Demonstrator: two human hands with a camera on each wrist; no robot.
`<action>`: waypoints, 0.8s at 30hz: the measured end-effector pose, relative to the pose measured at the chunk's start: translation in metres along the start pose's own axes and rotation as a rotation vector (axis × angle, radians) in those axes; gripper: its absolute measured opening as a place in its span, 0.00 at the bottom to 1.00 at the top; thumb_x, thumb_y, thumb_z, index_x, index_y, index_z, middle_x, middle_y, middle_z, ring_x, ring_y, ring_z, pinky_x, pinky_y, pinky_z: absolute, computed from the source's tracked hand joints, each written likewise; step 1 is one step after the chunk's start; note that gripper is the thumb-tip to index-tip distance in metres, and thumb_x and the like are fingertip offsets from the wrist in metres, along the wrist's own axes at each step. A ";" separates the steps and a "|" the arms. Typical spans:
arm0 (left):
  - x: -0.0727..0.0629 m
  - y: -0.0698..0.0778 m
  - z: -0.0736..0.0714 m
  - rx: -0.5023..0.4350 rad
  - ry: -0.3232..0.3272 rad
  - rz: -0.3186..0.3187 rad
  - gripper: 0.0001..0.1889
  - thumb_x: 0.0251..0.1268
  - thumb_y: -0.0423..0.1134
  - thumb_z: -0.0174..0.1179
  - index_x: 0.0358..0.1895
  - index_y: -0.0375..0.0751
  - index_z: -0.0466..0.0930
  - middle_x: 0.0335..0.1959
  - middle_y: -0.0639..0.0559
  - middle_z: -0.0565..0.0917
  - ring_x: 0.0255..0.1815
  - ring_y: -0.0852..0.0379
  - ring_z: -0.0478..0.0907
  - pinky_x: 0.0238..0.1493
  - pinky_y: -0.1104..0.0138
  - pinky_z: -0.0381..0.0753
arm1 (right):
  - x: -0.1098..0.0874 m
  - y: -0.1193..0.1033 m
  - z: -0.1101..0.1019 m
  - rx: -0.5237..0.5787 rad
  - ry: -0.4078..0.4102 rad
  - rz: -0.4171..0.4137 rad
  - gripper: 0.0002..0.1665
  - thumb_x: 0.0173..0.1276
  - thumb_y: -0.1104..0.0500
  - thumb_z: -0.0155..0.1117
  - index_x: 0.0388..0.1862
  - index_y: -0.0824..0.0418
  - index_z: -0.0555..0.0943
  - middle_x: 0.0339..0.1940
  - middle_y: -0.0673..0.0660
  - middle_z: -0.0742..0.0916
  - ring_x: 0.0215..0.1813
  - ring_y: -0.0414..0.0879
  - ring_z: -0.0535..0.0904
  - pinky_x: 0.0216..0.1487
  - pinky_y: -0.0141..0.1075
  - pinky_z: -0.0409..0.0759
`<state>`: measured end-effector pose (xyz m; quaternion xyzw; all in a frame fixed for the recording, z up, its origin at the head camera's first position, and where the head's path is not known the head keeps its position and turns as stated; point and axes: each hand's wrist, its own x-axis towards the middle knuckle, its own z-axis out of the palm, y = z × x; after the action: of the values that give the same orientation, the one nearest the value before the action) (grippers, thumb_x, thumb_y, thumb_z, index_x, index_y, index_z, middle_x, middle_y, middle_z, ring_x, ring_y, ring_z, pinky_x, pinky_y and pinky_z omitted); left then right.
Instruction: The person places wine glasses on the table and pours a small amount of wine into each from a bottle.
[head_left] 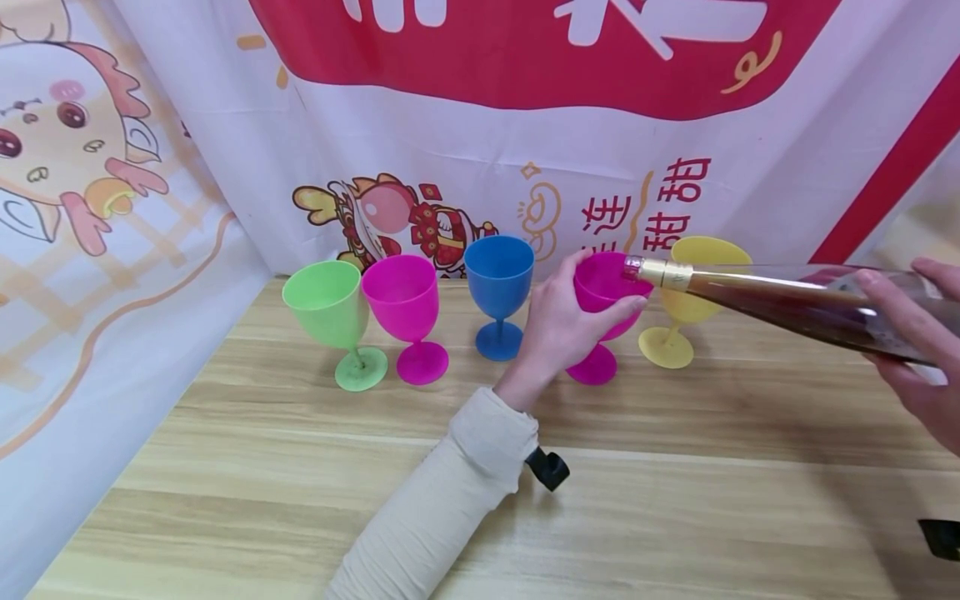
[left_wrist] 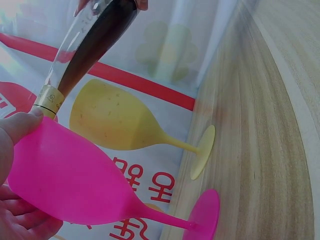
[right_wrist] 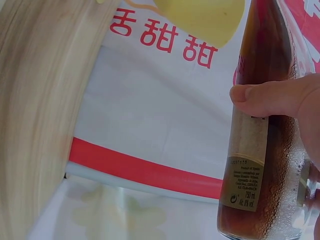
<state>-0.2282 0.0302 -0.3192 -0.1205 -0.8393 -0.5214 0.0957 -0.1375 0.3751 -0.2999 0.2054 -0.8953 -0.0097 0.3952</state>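
Observation:
My left hand [head_left: 553,323] grips the bowl of a magenta goblet [head_left: 596,365], thumb on the near side. The goblet stands upright, its foot on the table. In my right hand [head_left: 915,350] is a glass bottle [head_left: 765,298] of dark reddish-brown liquid, tilted nearly level, its neck pointing left. The bottle's mouth is at the magenta goblet's rim; whether liquid is running out cannot be made out. The left wrist view shows the gold neck band [left_wrist: 50,99] close to the left thumb. In the right wrist view, the right thumb [right_wrist: 270,97] presses the bottle above its back label [right_wrist: 245,180].
Just right of the held goblet, behind the bottle neck, stands a yellow goblet [head_left: 667,346]. To the left are a blue goblet [head_left: 500,283], another magenta goblet [head_left: 405,300] and a green goblet [head_left: 326,304]. A printed cloth [head_left: 465,150] hangs behind the wooden table [head_left: 225,492].

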 end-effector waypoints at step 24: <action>0.000 0.001 0.000 0.008 -0.004 0.006 0.43 0.63 0.58 0.75 0.77 0.46 0.68 0.63 0.49 0.85 0.61 0.50 0.84 0.45 0.68 0.90 | 0.002 0.000 -0.002 -0.006 0.023 -0.011 0.48 0.81 0.27 0.17 0.84 0.46 0.67 0.80 0.75 0.68 0.77 0.78 0.65 0.78 0.68 0.67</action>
<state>-0.2279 0.0303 -0.3186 -0.1238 -0.8412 -0.5176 0.0958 -0.1372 0.3745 -0.2977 0.2094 -0.8894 -0.0121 0.4060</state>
